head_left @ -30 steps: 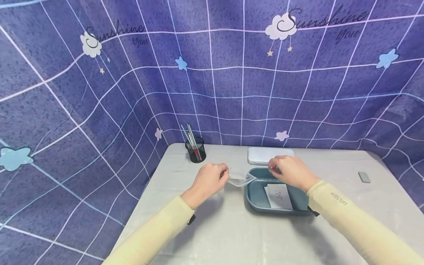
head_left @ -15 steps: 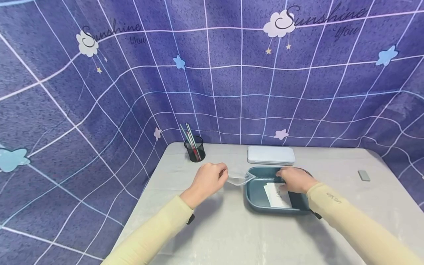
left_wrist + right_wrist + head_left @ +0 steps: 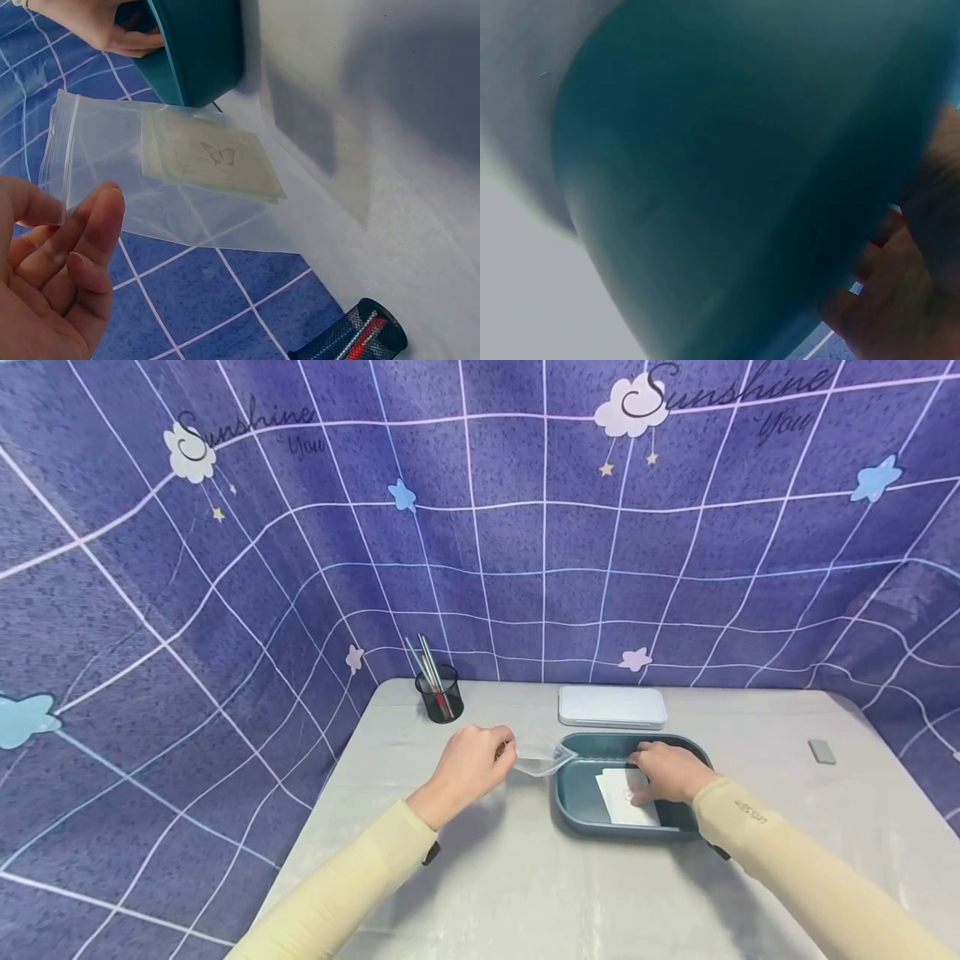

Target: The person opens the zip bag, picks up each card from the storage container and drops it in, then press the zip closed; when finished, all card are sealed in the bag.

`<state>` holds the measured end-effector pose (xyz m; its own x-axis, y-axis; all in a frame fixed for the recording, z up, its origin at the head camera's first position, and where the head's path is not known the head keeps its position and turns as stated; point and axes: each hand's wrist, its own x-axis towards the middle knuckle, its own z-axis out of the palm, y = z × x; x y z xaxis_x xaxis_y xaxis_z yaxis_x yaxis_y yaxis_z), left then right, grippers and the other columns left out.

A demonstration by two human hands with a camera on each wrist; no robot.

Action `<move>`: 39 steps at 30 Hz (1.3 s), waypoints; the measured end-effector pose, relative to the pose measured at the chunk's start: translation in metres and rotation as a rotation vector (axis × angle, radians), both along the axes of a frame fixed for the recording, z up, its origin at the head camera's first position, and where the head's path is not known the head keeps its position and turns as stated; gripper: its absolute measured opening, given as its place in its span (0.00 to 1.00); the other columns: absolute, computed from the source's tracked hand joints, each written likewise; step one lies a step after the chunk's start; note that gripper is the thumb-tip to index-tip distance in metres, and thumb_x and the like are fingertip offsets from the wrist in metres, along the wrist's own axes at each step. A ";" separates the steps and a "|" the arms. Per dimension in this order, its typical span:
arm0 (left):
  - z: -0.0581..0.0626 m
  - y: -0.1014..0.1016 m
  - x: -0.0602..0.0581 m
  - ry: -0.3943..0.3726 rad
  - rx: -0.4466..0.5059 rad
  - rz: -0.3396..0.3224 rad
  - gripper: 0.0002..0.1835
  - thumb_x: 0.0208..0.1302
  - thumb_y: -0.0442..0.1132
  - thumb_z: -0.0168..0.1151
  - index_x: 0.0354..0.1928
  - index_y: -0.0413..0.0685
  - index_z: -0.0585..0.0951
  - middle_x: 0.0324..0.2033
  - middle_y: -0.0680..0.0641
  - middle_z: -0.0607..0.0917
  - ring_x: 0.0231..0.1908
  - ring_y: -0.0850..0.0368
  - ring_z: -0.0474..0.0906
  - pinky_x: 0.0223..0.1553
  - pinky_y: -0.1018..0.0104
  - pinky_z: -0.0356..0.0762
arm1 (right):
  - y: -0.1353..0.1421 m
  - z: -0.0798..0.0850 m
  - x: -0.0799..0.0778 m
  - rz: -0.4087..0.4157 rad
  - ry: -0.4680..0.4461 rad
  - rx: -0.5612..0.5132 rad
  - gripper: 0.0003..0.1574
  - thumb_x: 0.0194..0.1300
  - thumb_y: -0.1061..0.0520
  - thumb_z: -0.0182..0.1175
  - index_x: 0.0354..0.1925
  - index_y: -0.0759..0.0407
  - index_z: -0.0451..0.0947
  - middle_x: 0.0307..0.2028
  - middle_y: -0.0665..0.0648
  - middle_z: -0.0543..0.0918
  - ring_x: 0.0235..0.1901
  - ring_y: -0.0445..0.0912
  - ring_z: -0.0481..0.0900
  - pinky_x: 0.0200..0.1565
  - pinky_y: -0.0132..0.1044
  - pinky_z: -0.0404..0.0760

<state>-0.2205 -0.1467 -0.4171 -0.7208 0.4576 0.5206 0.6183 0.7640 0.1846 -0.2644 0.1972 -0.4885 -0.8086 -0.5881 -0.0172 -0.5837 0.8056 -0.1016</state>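
My left hand [image 3: 467, 770] pinches the zip edge of a clear zip-lock bag [image 3: 101, 142]. Inside the bag lie a few pale cards [image 3: 202, 157], the top one printed with a small dark figure. To the right stands a teal tray [image 3: 585, 827], holding white paper cards [image 3: 618, 810]. My right hand [image 3: 667, 772] reaches into that tray, thumb and fingers spread apart over the cards' right side; whether it touches them cannot be told. In the right wrist view the tray's wall [image 3: 705, 172] hides most of the fingers.
Behind the tray lies a flat white case [image 3: 611, 706]. A black mesh pen cup [image 3: 440, 697] with several sticks or pens stands at the back left. One small grey block [image 3: 822, 752] rests far right. Patterned blue curtains [image 3: 510, 543] bound the grey tabletop [image 3: 510, 893].
From above the tray's far part, my right hand has come down into it, over the cards. The left hand keeps its hold on the bag, nearly still.
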 end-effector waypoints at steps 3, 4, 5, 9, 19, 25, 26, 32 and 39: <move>0.000 0.000 0.000 0.002 -0.001 0.003 0.08 0.66 0.35 0.60 0.31 0.50 0.86 0.19 0.58 0.82 0.20 0.63 0.76 0.28 0.61 0.78 | 0.000 0.000 0.001 0.011 0.030 0.002 0.39 0.47 0.42 0.83 0.48 0.68 0.86 0.38 0.57 0.82 0.39 0.55 0.83 0.46 0.53 0.83; 0.000 0.000 0.000 0.003 -0.002 0.004 0.08 0.66 0.35 0.60 0.31 0.50 0.86 0.19 0.59 0.82 0.20 0.63 0.76 0.28 0.61 0.78 | 0.000 0.000 0.001 0.011 0.037 0.002 0.39 0.47 0.42 0.83 0.48 0.68 0.86 0.37 0.57 0.82 0.38 0.55 0.83 0.45 0.53 0.83; 0.000 0.000 0.001 0.006 -0.004 0.005 0.08 0.66 0.35 0.60 0.31 0.50 0.86 0.19 0.59 0.81 0.20 0.63 0.76 0.28 0.61 0.78 | 0.001 0.000 0.001 0.013 0.045 0.002 0.38 0.46 0.42 0.83 0.47 0.67 0.86 0.36 0.56 0.81 0.37 0.54 0.82 0.44 0.53 0.83; 0.000 0.001 0.001 0.009 -0.008 0.005 0.08 0.65 0.35 0.60 0.31 0.51 0.86 0.19 0.59 0.81 0.20 0.63 0.75 0.28 0.60 0.78 | 0.002 -0.001 -0.001 0.020 0.077 -0.009 0.36 0.44 0.42 0.84 0.45 0.64 0.87 0.34 0.54 0.79 0.34 0.53 0.82 0.40 0.52 0.84; 0.001 0.001 0.001 -0.002 -0.001 0.001 0.07 0.65 0.35 0.61 0.31 0.50 0.86 0.19 0.59 0.81 0.20 0.62 0.76 0.28 0.60 0.78 | 0.001 0.004 0.000 -0.004 0.149 -0.065 0.29 0.45 0.47 0.84 0.42 0.58 0.84 0.37 0.55 0.79 0.33 0.53 0.83 0.36 0.53 0.84; 0.000 0.001 0.000 -0.013 -0.009 0.005 0.08 0.66 0.34 0.60 0.32 0.49 0.86 0.19 0.59 0.81 0.20 0.62 0.77 0.28 0.60 0.79 | 0.001 0.014 0.001 0.027 0.171 -0.111 0.13 0.55 0.58 0.78 0.35 0.55 0.83 0.34 0.52 0.80 0.29 0.51 0.82 0.34 0.52 0.83; 0.000 0.001 0.000 -0.017 -0.013 0.007 0.08 0.66 0.34 0.60 0.32 0.49 0.86 0.19 0.59 0.81 0.20 0.62 0.77 0.28 0.60 0.78 | 0.001 0.017 0.001 0.033 0.171 -0.122 0.12 0.55 0.58 0.77 0.33 0.54 0.82 0.33 0.51 0.80 0.27 0.49 0.81 0.33 0.51 0.83; 0.000 0.001 0.000 -0.026 -0.019 0.009 0.09 0.67 0.34 0.59 0.32 0.49 0.87 0.20 0.58 0.82 0.20 0.62 0.76 0.28 0.61 0.78 | 0.004 0.033 0.000 0.071 0.115 -0.186 0.12 0.58 0.61 0.73 0.26 0.49 0.79 0.27 0.44 0.80 0.25 0.42 0.75 0.31 0.49 0.80; 0.000 0.000 0.000 -0.020 -0.018 0.012 0.09 0.67 0.34 0.59 0.33 0.48 0.87 0.20 0.57 0.83 0.20 0.63 0.77 0.28 0.62 0.78 | 0.002 0.059 0.007 0.077 0.019 -0.221 0.12 0.61 0.59 0.72 0.27 0.47 0.79 0.26 0.41 0.77 0.27 0.39 0.72 0.35 0.46 0.78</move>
